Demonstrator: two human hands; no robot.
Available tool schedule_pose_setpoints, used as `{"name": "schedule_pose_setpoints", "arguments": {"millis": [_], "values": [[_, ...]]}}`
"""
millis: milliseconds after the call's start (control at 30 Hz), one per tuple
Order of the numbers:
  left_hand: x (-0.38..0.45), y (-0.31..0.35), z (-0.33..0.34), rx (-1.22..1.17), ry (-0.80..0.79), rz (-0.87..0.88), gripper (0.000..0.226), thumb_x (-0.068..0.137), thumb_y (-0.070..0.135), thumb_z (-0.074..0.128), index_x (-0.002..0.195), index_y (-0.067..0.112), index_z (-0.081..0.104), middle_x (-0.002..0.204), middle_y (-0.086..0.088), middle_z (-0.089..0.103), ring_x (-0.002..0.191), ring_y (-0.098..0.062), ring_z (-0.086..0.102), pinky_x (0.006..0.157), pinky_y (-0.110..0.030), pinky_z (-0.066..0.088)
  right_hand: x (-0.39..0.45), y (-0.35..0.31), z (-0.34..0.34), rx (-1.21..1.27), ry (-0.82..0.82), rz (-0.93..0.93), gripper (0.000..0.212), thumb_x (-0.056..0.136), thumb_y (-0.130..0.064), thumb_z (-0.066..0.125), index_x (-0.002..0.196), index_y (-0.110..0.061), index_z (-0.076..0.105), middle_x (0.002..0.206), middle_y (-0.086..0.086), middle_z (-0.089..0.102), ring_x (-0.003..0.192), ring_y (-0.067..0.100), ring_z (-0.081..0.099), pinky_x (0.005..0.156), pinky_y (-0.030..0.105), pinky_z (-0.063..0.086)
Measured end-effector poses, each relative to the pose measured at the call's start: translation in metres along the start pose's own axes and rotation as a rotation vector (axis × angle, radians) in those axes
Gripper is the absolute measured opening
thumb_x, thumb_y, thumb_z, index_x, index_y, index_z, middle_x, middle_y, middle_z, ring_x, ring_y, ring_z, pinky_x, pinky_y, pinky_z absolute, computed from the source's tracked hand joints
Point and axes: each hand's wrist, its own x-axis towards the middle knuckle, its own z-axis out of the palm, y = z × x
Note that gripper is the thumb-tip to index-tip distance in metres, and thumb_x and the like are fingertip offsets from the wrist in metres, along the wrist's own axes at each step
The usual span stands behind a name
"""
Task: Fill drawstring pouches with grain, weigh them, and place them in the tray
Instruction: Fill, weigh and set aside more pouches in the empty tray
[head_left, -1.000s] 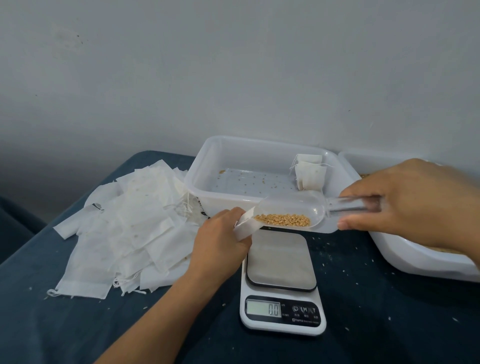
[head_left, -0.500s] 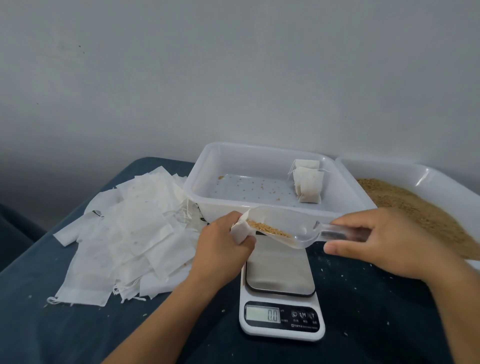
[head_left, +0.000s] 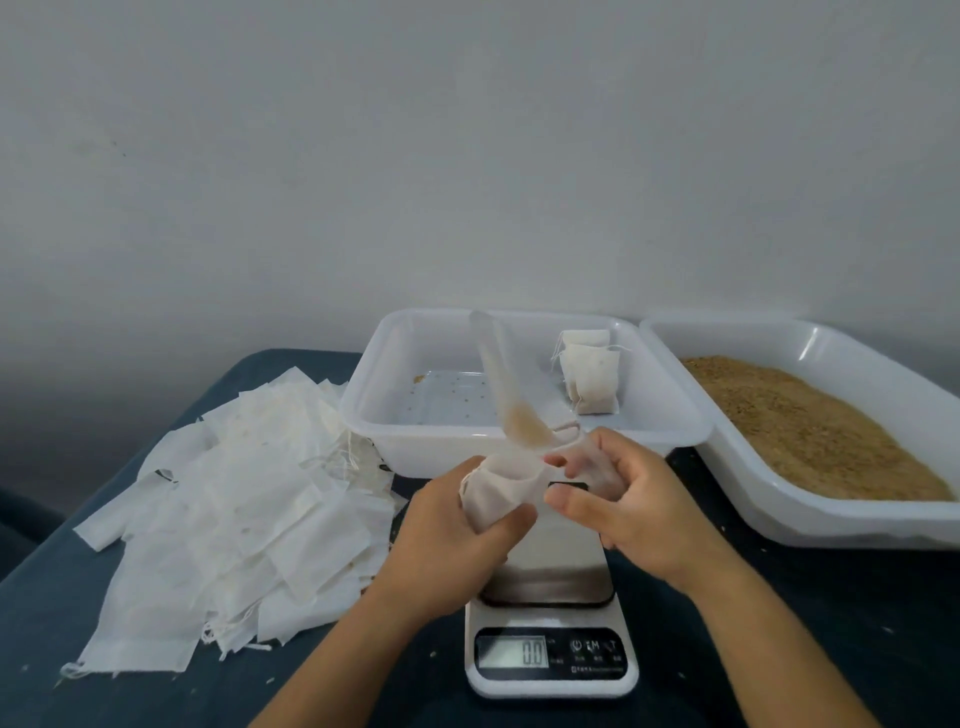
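Half a second earlier the clear plastic scoop (head_left: 506, 395) lay nearly level in the right hand, its mouth at the pouch; now it is tipped steeply, handle pointing up and away, its bowl blurred by motion and pressed into the pouch's opening with tan grain showing inside it.

A white drawstring pouch (head_left: 501, 486) is held in the air just above the steel platform of the scale, between both hands. The person's left hand (head_left: 441, 540) grips the pouch's body, fingers and thumb curled round the cloth. The right hand (head_left: 618, 499) has its fingers curled at the pouch's right rim and against the clear plastic there; exactly what it pinches cannot be told through the blur.

Directly beneath sits a white kitchen scale (head_left: 550, 660), its display reading 0.0. Just behind the hands stands a white plastic tray (head_left: 670, 415) holding two filled pouches (head_left: 592, 379) propped in its right part, with a few loose grains scattered on its floor. Touching that tray on the right is a larger white tub (head_left: 779, 509) heaped with brown grain (head_left: 810, 426). To the left of the scale, a loose pile of flat empty pouches (head_left: 234, 509) spreads over the dark blue table (head_left: 62, 613), strings trailing from its edges. A plain grey wall fills the upper half of the view.
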Motion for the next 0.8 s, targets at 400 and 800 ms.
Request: {"name": "schedule_pose_setpoints", "arguments": {"millis": [400,800], "values": [[0.001,-0.006,0.004,-0.035,-0.077,0.154,0.019,0.091,0.055,0.067,0.098,0.037,0.066,0.089,0.015,0.069,0.079,-0.001,0.063,0.065,-0.014,0.048,-0.005,0.011,0.008,0.05,0.165,-0.146,0.028,0.093,-0.032,0.075,0.078,-0.034,0.052,0.073,-0.017,0.057,0.069,0.0,0.055,0.067,0.013,0.046],[0.007,-0.021,0.006,0.146,-0.059,0.067,0.019,0.083,0.045,0.067,0.101,0.046,0.065,0.087,0.017,0.074,0.079,-0.007,0.07,0.071,-0.017,0.052,-0.002,0.029,0.01,-0.092,0.231,0.003,0.021,0.093,-0.034,0.075,0.085,-0.029,0.056,0.086,-0.013,0.068,0.081,0.004,0.066,0.067,0.013,0.049]]}}
